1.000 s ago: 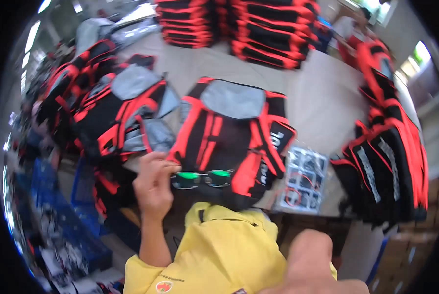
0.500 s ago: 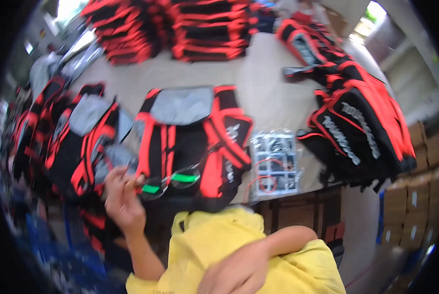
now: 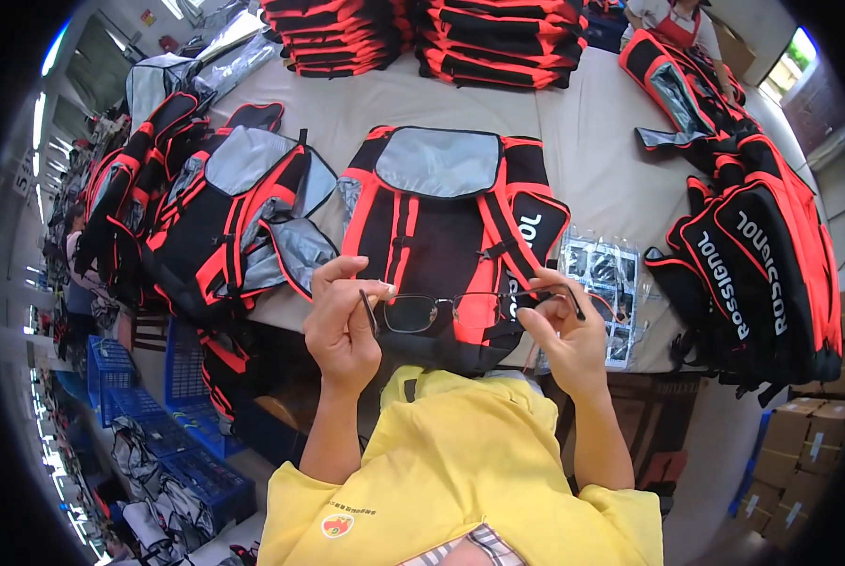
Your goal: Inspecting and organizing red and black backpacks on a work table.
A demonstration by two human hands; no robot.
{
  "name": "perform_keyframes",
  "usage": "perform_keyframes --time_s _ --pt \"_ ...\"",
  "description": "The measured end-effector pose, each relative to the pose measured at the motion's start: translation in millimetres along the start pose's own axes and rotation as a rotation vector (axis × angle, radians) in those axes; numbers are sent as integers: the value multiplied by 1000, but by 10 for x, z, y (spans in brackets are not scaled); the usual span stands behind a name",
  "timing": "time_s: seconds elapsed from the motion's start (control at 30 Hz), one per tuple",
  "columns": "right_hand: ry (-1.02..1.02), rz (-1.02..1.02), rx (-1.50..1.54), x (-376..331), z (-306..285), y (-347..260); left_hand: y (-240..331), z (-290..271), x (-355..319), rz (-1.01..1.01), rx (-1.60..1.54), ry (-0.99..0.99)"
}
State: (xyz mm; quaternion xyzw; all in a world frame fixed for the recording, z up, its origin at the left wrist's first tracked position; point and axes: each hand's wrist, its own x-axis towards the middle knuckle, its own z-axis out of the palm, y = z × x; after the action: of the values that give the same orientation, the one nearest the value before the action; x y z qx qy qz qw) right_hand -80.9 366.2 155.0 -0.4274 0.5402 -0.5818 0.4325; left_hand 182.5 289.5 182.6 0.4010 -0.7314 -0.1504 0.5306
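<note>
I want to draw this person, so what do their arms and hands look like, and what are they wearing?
Both forearms are bare, and the left hand and right hand wear no gloves. Short yellow sleeves end above the elbows. The yellow shirt has a small round badge low on the left.

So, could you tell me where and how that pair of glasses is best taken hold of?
Probably by the two temple arms, one from each side, as the left hand and right hand grip the glasses now: they lie level with the lenses facing up, so pinching the hinges keeps fingers off the glass.
</note>
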Motion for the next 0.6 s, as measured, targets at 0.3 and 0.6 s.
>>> perform_keyframes --time_s 0.3,0.6 --pt "-41 -288 -118 24 74 -17 130 -85 -64 53 3 2" --pt "67 -823 77 -190 -68 -1026 864 -386 437 348 -210 39"
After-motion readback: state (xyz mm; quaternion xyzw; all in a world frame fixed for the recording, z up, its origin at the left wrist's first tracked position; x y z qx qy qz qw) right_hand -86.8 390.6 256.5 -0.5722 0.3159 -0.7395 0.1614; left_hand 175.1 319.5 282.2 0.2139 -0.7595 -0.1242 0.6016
